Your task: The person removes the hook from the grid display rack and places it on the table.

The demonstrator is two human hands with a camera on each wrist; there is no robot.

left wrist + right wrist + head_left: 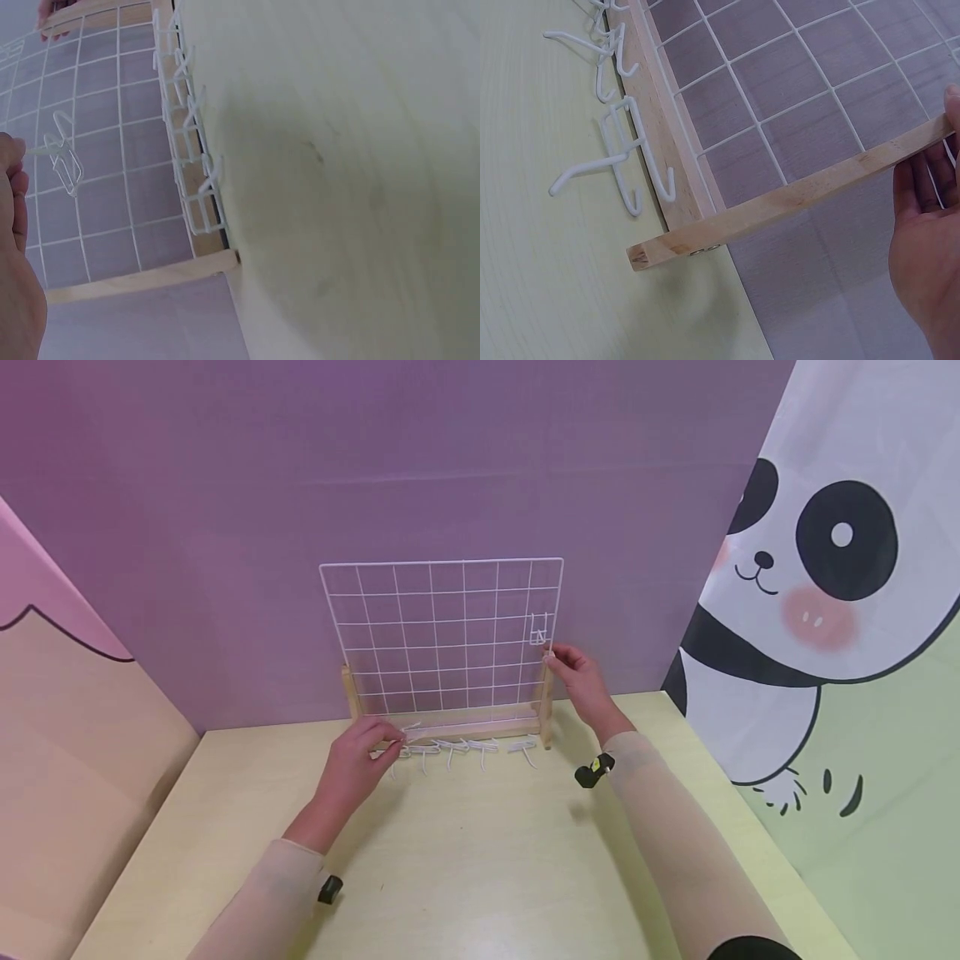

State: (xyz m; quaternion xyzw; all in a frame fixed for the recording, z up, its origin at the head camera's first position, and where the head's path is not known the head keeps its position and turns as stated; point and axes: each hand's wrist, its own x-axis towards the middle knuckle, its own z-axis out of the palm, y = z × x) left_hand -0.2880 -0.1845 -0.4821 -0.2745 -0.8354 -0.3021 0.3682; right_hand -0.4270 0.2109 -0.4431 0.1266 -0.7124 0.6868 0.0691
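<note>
A white wire grid panel (pixel 450 635) stands upright in a wooden stand (pixel 795 199). My left hand (pixel 363 752) is low at the panel's left front, its thumb and fingers pinching a white wire hook (pixel 67 161) by its prong. In the left wrist view that hook overlaps the grid. With my right hand (pixel 587 685) I hold the upper part of the stand's right post (pixel 547 710), thumb in front and fingers behind. One white hook (pixel 538 631) hangs on the panel's upper right.
Several more white hooks (pixel 450 747) lie in a row on the pale wooden table (pixel 465 860), along the stand's front bar. Behind the panel rises a purple backdrop (pixel 450 460). A panda-printed sheet (pixel 855 718) borders the table's right side.
</note>
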